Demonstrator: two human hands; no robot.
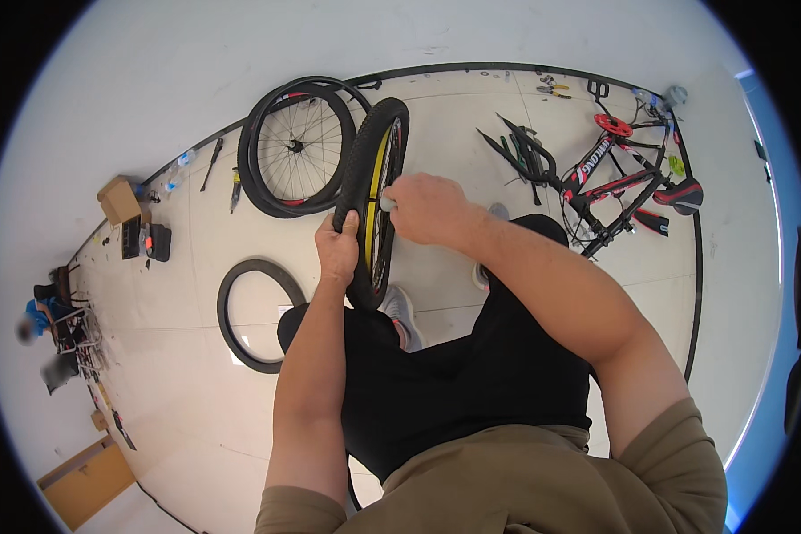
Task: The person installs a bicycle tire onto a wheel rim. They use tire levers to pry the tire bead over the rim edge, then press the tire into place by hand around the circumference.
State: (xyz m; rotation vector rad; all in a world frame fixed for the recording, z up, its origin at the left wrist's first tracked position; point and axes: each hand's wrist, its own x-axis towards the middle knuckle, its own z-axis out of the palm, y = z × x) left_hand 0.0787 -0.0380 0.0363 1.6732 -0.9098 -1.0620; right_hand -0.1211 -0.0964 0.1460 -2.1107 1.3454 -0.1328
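Note:
A bicycle wheel with a knobbly black tyre point(366, 165) stands tilted nearly edge-on in front of my knees. A yellow band point(376, 178) runs along its rim side, with spokes beyond. My left hand point(337, 249) is wrapped round the tyre's near left side, thumb up on the tread. At the yellow band, my right hand point(429, 207) is closed with its knuckles up. A small pale grey thing point(387, 204) pokes out from its fingers against the rim; its kind does not show. The right fingertips are mostly hidden.
Another wheel point(295, 145) and loose tyres lie at the far left, with one bare tyre point(227, 307) nearer. A black and red bicycle frame point(596, 169) lies right, beside a saddle point(679, 197) and pliers point(554, 87). Cardboard box point(118, 199) and toolbox point(132, 238) stand left.

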